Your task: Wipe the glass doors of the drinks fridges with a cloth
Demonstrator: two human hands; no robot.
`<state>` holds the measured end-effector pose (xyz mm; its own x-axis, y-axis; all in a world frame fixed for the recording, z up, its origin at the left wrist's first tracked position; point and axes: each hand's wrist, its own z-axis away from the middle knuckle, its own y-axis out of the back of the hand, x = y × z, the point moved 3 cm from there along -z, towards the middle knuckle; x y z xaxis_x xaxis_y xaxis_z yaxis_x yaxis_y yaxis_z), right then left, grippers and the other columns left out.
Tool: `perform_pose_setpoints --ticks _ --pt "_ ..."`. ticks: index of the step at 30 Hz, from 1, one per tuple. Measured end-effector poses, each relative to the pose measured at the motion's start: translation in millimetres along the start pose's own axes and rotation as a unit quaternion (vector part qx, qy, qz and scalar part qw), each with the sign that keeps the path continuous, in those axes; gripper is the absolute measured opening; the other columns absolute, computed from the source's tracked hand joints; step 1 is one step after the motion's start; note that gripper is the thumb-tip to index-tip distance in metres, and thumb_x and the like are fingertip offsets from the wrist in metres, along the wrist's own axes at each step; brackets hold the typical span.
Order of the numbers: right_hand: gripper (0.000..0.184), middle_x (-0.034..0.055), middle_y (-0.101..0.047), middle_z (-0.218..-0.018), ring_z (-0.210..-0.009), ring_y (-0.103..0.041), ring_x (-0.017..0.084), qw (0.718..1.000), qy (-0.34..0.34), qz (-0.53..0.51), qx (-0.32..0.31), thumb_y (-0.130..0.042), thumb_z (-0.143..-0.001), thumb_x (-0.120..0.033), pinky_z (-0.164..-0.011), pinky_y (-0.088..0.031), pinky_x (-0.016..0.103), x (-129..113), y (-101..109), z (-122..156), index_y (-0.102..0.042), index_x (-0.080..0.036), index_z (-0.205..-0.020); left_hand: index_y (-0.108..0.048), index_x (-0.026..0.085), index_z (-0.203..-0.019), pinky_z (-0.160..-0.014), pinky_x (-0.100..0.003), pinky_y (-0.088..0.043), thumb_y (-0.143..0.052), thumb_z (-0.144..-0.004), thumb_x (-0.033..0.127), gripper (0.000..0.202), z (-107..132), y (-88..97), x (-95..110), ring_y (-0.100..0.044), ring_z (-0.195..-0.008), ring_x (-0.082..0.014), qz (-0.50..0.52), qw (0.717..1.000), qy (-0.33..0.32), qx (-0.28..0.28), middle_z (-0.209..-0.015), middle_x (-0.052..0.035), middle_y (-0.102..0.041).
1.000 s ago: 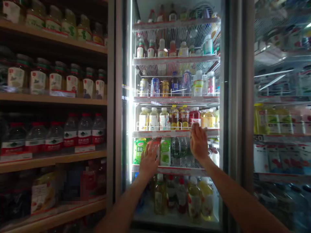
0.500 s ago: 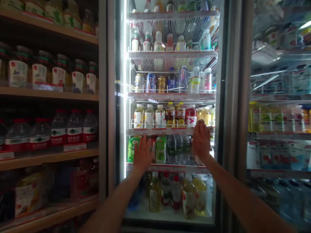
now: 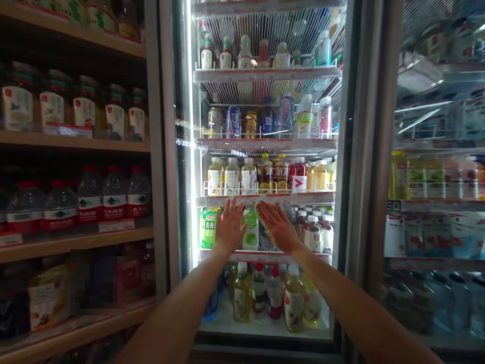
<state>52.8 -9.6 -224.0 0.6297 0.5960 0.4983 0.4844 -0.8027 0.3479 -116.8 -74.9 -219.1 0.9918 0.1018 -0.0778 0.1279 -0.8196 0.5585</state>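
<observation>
Both my arms reach into a lit drinks fridge (image 3: 265,76) at its fourth shelf from the top. My left hand (image 3: 230,226) is open, fingers spread, in front of a pale green bottle (image 3: 250,230) and beside a green carton (image 3: 208,227). My right hand (image 3: 277,226) is open too, palm forward, fingers pointing up-left, close beside the left hand and in front of clear water bottles. To its right stand white-capped bottles (image 3: 314,230). Neither hand holds anything.
The shelf above carries yellow, brown and red drink bottles (image 3: 265,174). Tall bottles (image 3: 265,296) stand on the fridge floor. Wooden shelves (image 3: 76,146) with jars and water bottles are at left. A glass fridge door (image 3: 435,177) stands at right.
My right hand has moved left from the shelf's right end to beside my left hand. The white-capped bottles it covered now show. The view has dropped slightly.
</observation>
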Motion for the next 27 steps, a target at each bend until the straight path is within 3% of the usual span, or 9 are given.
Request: perform_pose_setpoints --ticks 3,8,9,13,14,16,19,24,27 --pt "0.071 0.0021 -0.027 -0.15 -0.139 -0.022 0.019 1.0 0.018 0.003 -0.011 -0.035 -0.085 -0.007 -0.113 -0.025 0.043 5.3 2.6 9.2 -0.004 -0.023 -0.147 -0.031 0.017 -0.141 -0.106 -0.055 -0.028 -0.045 -0.087 0.038 0.059 1.6 1.5 -11.0 -0.019 -0.139 -0.0287 -0.014 0.999 0.049 0.0 -0.151 -0.014 -0.018" --pt "0.065 0.0078 -0.013 -0.153 -0.14 -0.016 0.028 0.961 -0.243 0.051 0.122 -0.033 -0.089 -0.014 -0.109 -0.026 0.054 54.2 19.7 25.4 -0.007 -0.02 -0.147 -0.025 0.016 -0.143 -0.106 -0.054 -0.029 -0.047 -0.087 0.039 0.064 2.7 -0.5 -11.6 -0.014 -0.141 -0.0278 -0.01 0.998 0.048 -0.025 -0.152 -0.0143 -0.013" --pt "0.065 0.0079 -0.012 -0.154 -0.14 -0.015 0.029 0.963 -0.237 0.05 0.12 -0.033 -0.088 -0.014 -0.108 -0.027 0.054 54.4 20.0 29.6 -0.007 -0.019 -0.147 -0.025 0.015 -0.143 -0.106 -0.054 -0.029 -0.048 -0.087 0.039 0.065 2.7 -0.8 -10.7 -0.013 -0.141 -0.0281 -0.008 0.998 0.053 -0.027 -0.152 -0.0146 -0.012" --pt "0.069 0.0017 -0.024 -0.151 -0.139 -0.022 0.018 1.0 -0.011 0.02 -0.01 -0.034 -0.083 -0.006 -0.112 -0.026 0.043 43.7 15.4 49.2 -0.013 -0.025 -0.146 -0.024 0.016 -0.143 -0.104 -0.056 -0.031 -0.052 -0.084 0.038 0.069 2.3 -1.8 -8.8 -0.012 -0.141 -0.0297 0.007 0.997 0.071 -0.038 -0.153 -0.0147 -0.01" --pt "0.068 0.0004 -0.028 -0.15 -0.138 -0.024 0.017 1.0 -0.004 0.022 -0.019 -0.034 -0.083 -0.005 -0.113 -0.026 0.041 49.9 17.1 54.6 -0.017 -0.027 -0.146 -0.024 0.016 -0.143 -0.103 -0.056 -0.032 -0.053 -0.084 0.037 0.069 2.2 -1.9 -9.1 -0.013 -0.141 -0.0302 0.01 0.997 0.071 -0.041 -0.153 -0.0146 -0.01" --pt "0.063 0.0033 -0.028 -0.15 -0.138 -0.025 0.02 0.992 -0.117 0.049 0.029 -0.035 -0.085 -0.009 -0.112 -0.027 0.044 76.1 25.5 65.0 -0.023 -0.024 -0.145 -0.025 0.017 -0.143 -0.103 -0.056 -0.032 -0.052 -0.084 0.037 0.068 1.8 -1.5 -10.0 -0.013 -0.141 -0.0305 0.015 0.997 0.063 -0.038 -0.153 -0.0144 -0.01" --pt "0.06 0.0135 -0.017 -0.152 -0.139 -0.019 0.029 0.941 -0.298 0.094 0.126 -0.034 -0.087 -0.017 -0.108 -0.03 0.053 106.4 36.7 90.4 -0.019 -0.012 -0.145 -0.024 0.016 -0.143 -0.103 -0.057 -0.031 -0.05 -0.085 0.039 0.067 2.4 -0.9 -11.3 -0.012 -0.141 -0.0304 0.033 0.997 0.057 -0.031 -0.153 -0.0142 -0.01" --pt "0.068 0.0088 -0.014 -0.153 -0.14 -0.017 0.028 0.97 -0.22 0.089 0.057 -0.034 -0.085 -0.012 -0.107 -0.034 0.051 76.4 24.0 135.2 -0.008 -0.019 -0.147 -0.026 0.015 -0.142 -0.106 -0.058 -0.027 -0.054 -0.083 0.035 0.068 7.5 -3.4 -9.4 -0.01 -0.141 -0.0308 0.055 0.996 0.063 -0.032 -0.152 -0.0159 -0.013" --pt "0.068 0.0085 -0.015 -0.153 -0.14 -0.017 0.027 0.971 -0.218 0.08 0.055 -0.033 -0.086 -0.01 -0.107 -0.033 0.051 71.9 22.5 123.4 -0.007 -0.02 -0.147 -0.027 0.015 -0.142 -0.107 -0.057 -0.025 -0.058 -0.081 0.033 0.071 10.4 -6.0 -7.4 -0.009 -0.141 -0.031 0.055 0.996 0.066 -0.036 -0.152 -0.0163 -0.014"
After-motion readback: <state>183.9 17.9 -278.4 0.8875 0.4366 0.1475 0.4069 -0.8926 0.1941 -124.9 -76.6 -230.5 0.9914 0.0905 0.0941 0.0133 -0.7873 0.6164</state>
